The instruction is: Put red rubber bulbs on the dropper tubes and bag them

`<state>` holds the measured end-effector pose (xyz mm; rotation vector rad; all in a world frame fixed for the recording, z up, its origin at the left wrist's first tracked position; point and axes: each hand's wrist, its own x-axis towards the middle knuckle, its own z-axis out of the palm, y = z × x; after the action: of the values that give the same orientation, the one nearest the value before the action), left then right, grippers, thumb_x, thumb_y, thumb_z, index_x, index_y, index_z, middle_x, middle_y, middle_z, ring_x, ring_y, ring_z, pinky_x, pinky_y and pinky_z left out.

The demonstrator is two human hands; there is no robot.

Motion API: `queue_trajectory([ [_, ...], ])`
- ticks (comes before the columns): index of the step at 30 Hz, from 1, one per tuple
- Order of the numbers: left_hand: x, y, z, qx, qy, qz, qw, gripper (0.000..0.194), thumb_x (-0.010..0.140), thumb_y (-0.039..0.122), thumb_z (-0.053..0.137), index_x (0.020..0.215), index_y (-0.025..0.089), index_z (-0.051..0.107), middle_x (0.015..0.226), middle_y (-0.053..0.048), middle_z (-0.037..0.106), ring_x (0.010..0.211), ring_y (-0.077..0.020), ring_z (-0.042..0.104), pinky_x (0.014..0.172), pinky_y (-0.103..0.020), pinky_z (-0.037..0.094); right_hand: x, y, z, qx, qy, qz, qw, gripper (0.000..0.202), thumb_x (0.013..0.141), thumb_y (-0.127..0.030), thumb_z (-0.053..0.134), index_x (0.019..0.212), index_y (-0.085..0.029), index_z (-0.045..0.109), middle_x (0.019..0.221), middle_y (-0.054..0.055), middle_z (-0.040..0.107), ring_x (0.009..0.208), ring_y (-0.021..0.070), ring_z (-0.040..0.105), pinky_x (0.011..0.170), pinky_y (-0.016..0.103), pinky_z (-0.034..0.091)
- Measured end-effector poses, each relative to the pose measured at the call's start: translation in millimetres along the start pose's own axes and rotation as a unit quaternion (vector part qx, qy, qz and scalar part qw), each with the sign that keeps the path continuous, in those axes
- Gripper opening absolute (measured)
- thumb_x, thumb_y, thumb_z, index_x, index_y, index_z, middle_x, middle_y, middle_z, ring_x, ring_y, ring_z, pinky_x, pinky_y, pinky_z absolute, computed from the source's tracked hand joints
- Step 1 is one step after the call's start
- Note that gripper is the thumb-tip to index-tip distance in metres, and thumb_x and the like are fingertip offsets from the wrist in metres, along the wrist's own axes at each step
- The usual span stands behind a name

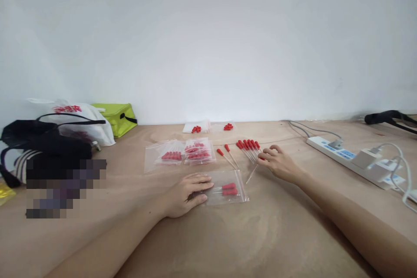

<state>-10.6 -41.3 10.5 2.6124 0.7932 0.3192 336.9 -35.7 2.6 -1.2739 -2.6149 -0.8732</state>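
Observation:
My left hand lies with fingers stretched over one end of a clear zip bag. Inside that bag are two glass droppers with red rubber bulbs. My right hand is closed on another dropper, whose glass tube slants down toward the bag; the fingers mostly cover its red bulb. Just beyond the right hand, several red-bulbed droppers lie side by side. Two loose droppers rest between that row and the filled bags.
Filled zip bags lie left of the loose droppers. Behind them are small bags of red bulbs. A white power strip with chargers and cables stands right. At left are a black bag, white plastic bag and green bag.

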Motion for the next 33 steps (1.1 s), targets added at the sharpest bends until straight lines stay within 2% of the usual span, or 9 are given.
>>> queue_trajectory([
  [9, 0, 0, 0.3, 0.010, -0.004, -0.009, 1.000, 0.037, 0.085, 0.035, 0.042, 0.122, 0.029, 0.045, 0.130, -0.001, 0.042, 0.121, -0.0203, 0.035, 0.101, -0.040, 0.027, 7, -15, -4, 0.028, 0.021, 0.007, 0.999, 0.018, 0.080, -0.010, 0.041, 0.082, -0.019, 0.056, 0.084, 0.006, 0.060, 0.080, 0.0176, 0.047, 0.074, 0.032, 0.026],
  [13, 0, -1, 0.6, 0.003, -0.002, -0.009, 1.000, 0.040, 0.085, 0.035, 0.042, 0.125, 0.029, 0.039, 0.131, -0.001, 0.041, 0.122, -0.0199, 0.034, 0.101, -0.040, 0.026, 9, -32, -12, 0.147, 0.015, 0.034, 0.989, 0.018, 0.083, -0.016, 0.038, 0.082, -0.018, 0.056, 0.080, 0.007, 0.058, 0.075, 0.0163, 0.049, 0.068, 0.029, 0.031],
  [15, 0, 0, 0.7, -0.004, 0.004, -0.008, 1.000, 0.042, 0.085, 0.035, 0.042, 0.126, 0.029, 0.038, 0.131, -0.001, 0.041, 0.121, -0.0202, 0.035, 0.101, -0.040, 0.027, 12, -44, -16, 0.259, 0.023, 0.050, 0.964, 0.019, 0.085, -0.019, 0.036, 0.085, -0.017, 0.055, 0.081, 0.007, 0.058, 0.074, 0.0151, 0.050, 0.066, 0.027, 0.035],
  [19, 0, 1, 0.6, -0.013, 0.016, -0.006, 1.000, 0.042, 0.085, 0.034, 0.043, 0.126, 0.028, 0.039, 0.129, -0.002, 0.044, 0.119, -0.0208, 0.037, 0.101, -0.040, 0.028, 20, -68, -21, 0.471, 0.041, 0.114, 0.874, 0.013, 0.082, -0.023, 0.043, 0.082, -0.018, 0.054, 0.078, 0.004, 0.058, 0.071, 0.0130, 0.052, 0.063, 0.025, 0.040],
  [23, 1, 2, 0.2, -0.009, 0.018, -0.008, 1.000, 0.042, 0.085, 0.032, 0.043, 0.126, 0.026, 0.039, 0.129, -0.002, 0.043, 0.120, -0.0203, 0.036, 0.102, -0.039, 0.026, 29, -82, -12, 0.607, 0.031, 0.178, 0.774, 0.010, 0.078, -0.024, 0.048, 0.081, -0.017, 0.054, 0.072, 0.002, 0.058, 0.061, 0.0103, 0.050, 0.056, 0.023, 0.041],
  [26, 1, 3, 0.2, -0.008, 0.018, -0.010, 1.000, 0.041, 0.084, 0.032, 0.043, 0.125, 0.025, 0.040, 0.128, -0.003, 0.045, 0.119, -0.0204, 0.037, 0.101, -0.040, 0.027, 36, -89, -3, 0.657, 0.019, 0.225, 0.719, 0.014, 0.074, -0.027, 0.052, 0.082, -0.015, 0.055, 0.065, 0.000, 0.056, 0.052, 0.0080, 0.046, 0.048, 0.020, 0.038],
  [29, 1, 2, 0.8, -0.009, 0.024, -0.009, 1.000, 0.041, 0.084, 0.033, 0.043, 0.125, 0.026, 0.041, 0.128, -0.003, 0.045, 0.118, -0.0204, 0.039, 0.100, -0.040, 0.028, 43, -94, 2, 0.653, 0.035, 0.294, 0.697, 0.017, 0.071, -0.030, 0.056, 0.080, -0.016, 0.056, 0.068, 0.001, 0.059, 0.047, 0.0071, 0.046, 0.043, 0.020, 0.037],
  [33, 1, 1, 2.0, -0.007, 0.026, -0.011, 1.000, 0.042, 0.084, 0.033, 0.043, 0.125, 0.026, 0.040, 0.128, -0.002, 0.044, 0.118, -0.0202, 0.039, 0.101, -0.040, 0.028, 49, -99, 1, 0.631, 0.046, 0.314, 0.708, 0.019, 0.071, -0.034, 0.056, 0.070, -0.015, 0.059, 0.066, 0.002, 0.061, 0.049, 0.0089, 0.050, 0.045, 0.021, 0.039],
])
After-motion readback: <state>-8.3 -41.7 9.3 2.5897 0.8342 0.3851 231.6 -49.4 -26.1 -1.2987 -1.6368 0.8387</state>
